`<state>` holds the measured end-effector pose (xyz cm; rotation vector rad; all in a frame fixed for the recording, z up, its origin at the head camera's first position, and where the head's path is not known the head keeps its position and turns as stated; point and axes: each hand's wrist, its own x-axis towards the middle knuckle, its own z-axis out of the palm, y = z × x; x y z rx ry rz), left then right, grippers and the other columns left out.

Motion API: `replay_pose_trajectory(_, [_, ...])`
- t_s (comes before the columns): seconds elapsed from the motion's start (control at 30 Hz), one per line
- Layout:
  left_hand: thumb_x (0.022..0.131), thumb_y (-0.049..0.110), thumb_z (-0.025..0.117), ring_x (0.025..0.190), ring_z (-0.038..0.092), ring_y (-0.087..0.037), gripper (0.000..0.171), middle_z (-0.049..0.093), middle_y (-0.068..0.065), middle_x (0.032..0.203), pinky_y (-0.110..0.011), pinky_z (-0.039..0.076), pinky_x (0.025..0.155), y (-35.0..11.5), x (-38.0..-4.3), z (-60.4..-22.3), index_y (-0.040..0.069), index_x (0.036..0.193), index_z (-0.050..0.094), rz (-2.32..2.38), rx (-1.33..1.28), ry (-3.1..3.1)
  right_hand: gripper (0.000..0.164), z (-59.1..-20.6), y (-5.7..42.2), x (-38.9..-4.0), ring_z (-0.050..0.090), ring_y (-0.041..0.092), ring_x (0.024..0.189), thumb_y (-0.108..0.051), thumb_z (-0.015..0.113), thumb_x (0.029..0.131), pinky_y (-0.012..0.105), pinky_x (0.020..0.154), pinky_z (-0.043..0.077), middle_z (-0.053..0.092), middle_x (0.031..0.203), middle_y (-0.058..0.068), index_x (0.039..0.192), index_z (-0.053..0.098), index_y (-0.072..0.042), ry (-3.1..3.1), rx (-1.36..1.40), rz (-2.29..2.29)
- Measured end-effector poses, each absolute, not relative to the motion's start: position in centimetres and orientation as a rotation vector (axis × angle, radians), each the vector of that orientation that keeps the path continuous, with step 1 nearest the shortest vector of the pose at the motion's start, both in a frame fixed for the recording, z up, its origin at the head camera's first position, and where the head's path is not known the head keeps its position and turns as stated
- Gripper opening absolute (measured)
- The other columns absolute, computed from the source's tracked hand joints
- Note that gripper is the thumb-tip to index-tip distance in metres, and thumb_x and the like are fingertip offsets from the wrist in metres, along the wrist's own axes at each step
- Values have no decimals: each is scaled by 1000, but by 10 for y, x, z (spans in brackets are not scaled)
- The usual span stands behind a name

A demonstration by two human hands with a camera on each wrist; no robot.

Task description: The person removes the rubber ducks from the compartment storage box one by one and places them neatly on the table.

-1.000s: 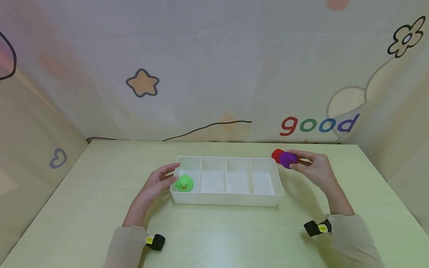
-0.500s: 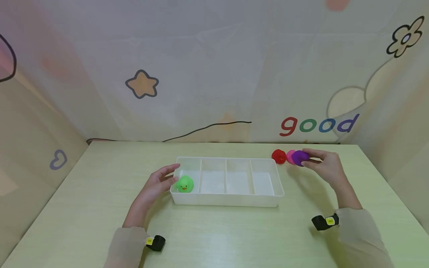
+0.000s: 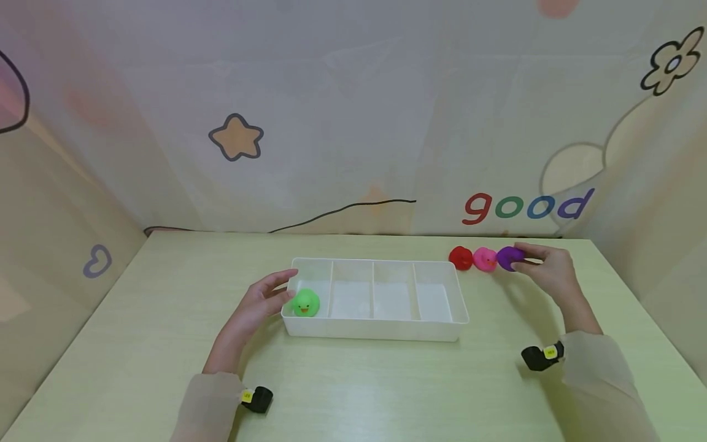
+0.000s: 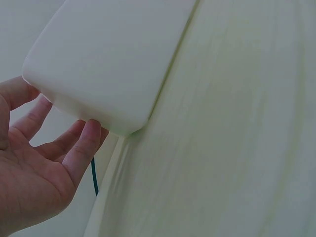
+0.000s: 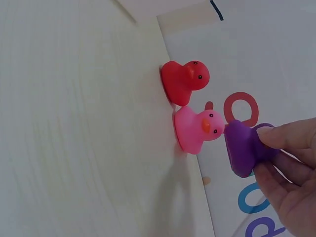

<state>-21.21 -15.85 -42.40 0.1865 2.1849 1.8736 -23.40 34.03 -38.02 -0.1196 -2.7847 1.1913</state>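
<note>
Printed cloth backdrop (image 3: 353,110), clock read from the tray's centre: star (image 3: 235,137) between 10 and 11, "good" lettering (image 3: 530,207) at 2; before it, pale wood-grain table (image 3: 375,393). Container, one: white tray (image 3: 375,330), four compartments in a row. Contents: one green duck (image 3: 305,303) in the 9 o'clock compartment, toward the near wall, bill to 6 o'clock. Held: one purple duck (image 3: 509,259), toward 2 o'clock, above the table, clamped between thumb and fingers of my right hand (image 3: 555,273). My left hand (image 3: 267,298), at 9 o'clock: fingers apart, tips touching the tray's end. Standing on the table: one red duck (image 3: 461,258), just beside the tray's 2 o'clock corner; one pink duck (image 3: 485,259), next to it. In the way: these two, between the purple duck and that corner.
</note>
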Motion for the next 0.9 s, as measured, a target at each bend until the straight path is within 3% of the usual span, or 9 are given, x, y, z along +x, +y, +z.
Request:
replay_pose_trajectory(0.17, [91, 18, 55, 125, 38, -30, 46, 36, -11, 141, -44, 38, 98, -158, -213, -424, 13, 135, 42, 1878, 190, 2184, 44, -387, 349, -239, 46, 44, 113, -10, 63, 85, 7, 66, 41, 50, 123, 28, 125, 51, 5, -2768, -147, 1135])
replay_pose_trajectory(0.23, [91, 18, 55, 125, 38, -31, 47, 35, -11, 141, -44, 38, 98, -158, -213, -423, 13, 135, 42, 1880, 192, 2183, 43, -392, 353, -243, 48, 41, 112, -10, 65, 84, 14, 68, 46, 53, 121, 25, 123, 53, 3, -2754, -195, 1132])
replay_pose_trajectory(0.33, [91, 19, 56, 125, 38, -30, 47, 35, -11, 141, -44, 38, 98, -158, -213, -423, 13, 135, 42, 1879, 193, 2183, 42, -396, 356, -248, 49, 42, 111, -7, 64, 83, 34, 79, 50, 53, 121, 27, 123, 53, 4, -2748, -210, 1124])
replay_pose_trajectory(0.47, [90, 19, 57, 124, 39, -30, 48, 37, -10, 140, -43, 38, 98, -158, -212, -423, 13, 135, 42, 1879, 183, 2190, 43, -400, 356, -254, 46, 46, 112, -3, 61, 84, 50, 89, 41, 49, 121, 31, 124, 50, 8, -2769, -176, 1098])
replay_pose_trajectory(0.9, [91, 20, 56, 125, 38, -30, 48, 36, -9, 141, -43, 38, 98, -159, -212, -424, 13, 136, 42, 1871, 200, 2197, 45, -411, 360, -263, 43, 47, 114, -3, 61, 83, 54, 94, 34, 48, 121, 31, 125, 48, 8, -2840, -267, 1080])
